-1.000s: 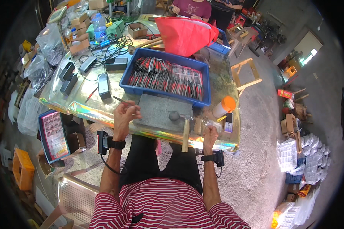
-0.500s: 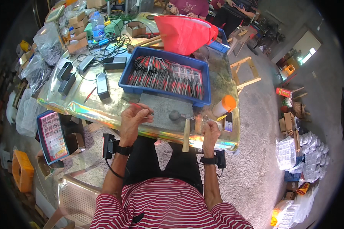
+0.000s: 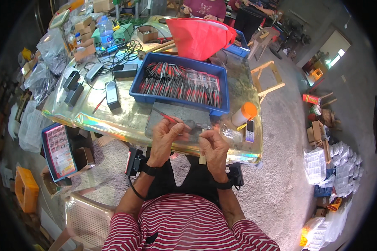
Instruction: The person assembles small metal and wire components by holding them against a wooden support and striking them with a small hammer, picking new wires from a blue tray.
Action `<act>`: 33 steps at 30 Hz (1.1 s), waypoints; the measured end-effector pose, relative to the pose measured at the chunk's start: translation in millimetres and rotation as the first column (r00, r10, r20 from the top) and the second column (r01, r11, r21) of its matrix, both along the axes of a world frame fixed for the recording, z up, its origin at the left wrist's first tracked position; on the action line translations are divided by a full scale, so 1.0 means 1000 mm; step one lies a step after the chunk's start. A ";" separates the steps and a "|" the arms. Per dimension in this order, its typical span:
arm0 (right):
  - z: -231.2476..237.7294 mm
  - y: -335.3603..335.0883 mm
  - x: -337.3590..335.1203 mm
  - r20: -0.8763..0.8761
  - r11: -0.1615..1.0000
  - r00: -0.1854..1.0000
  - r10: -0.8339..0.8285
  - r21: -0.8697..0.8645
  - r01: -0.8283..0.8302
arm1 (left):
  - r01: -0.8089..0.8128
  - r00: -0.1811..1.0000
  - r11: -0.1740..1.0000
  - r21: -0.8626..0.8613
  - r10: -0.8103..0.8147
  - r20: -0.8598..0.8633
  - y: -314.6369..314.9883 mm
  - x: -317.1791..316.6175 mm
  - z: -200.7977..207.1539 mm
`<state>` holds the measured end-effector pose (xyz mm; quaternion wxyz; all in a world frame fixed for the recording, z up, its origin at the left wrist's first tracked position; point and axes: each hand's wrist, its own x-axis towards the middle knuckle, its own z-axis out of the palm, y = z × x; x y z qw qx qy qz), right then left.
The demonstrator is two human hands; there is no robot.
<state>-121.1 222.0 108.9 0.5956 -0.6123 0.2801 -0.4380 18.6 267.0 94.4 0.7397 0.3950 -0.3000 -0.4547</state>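
Observation:
My left hand point(image 3: 168, 136) is closed round a slim red-and-dark tool point(image 3: 167, 116), its thin dark end pointing away to the left over a grey flat slab point(image 3: 184, 109). Close to its right, my right hand point(image 3: 215, 147) has thumb and fingers pinched together; whatever is between them is too small to make out. A hammer with a round dark head point(image 3: 190, 125) lies between and partly behind the hands, its pale wooden handle point(image 3: 202, 159) mostly covered by the right hand. Beyond the slab stands a blue tray point(image 3: 179, 103) packed with rows of red-and-black flat pieces.
Right of my hands are a clear plastic bag point(image 3: 231, 134), an orange-lidded jar point(image 3: 244, 115) and a small dark device point(image 3: 249, 131). Black boxes point(image 3: 112, 96), tangled cables and a red bag point(image 3: 199, 39) occupy the table. Two people stand beyond it. A plastic chair point(image 3: 88, 217) is at lower left.
Both hands have come together: the left moved right and nearer with the red tool, the right moved left over the hammer handle, away from the clear bag.

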 end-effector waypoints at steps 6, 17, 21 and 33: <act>-0.003 0.005 0.006 -0.004 0.997 1.000 0.030 -0.065 -0.030 | 0.020 1.000 0.998 -0.056 -0.021 -0.022 0.000 -0.011 0.006; -0.012 0.005 0.006 0.048 0.998 0.998 0.029 0.047 -0.031 | 0.044 0.998 0.998 0.053 -0.041 -0.056 0.003 -0.015 0.004; -0.013 0.003 0.004 0.049 0.996 0.998 0.047 0.073 -0.050 | 0.045 0.999 0.997 0.056 -0.047 0.027 0.001 -0.014 -0.004; -0.021 -0.006 0.014 0.086 0.971 0.995 0.044 0.232 -0.063 | 0.084 0.995 0.992 0.095 -0.089 0.047 -0.005 0.000 -0.010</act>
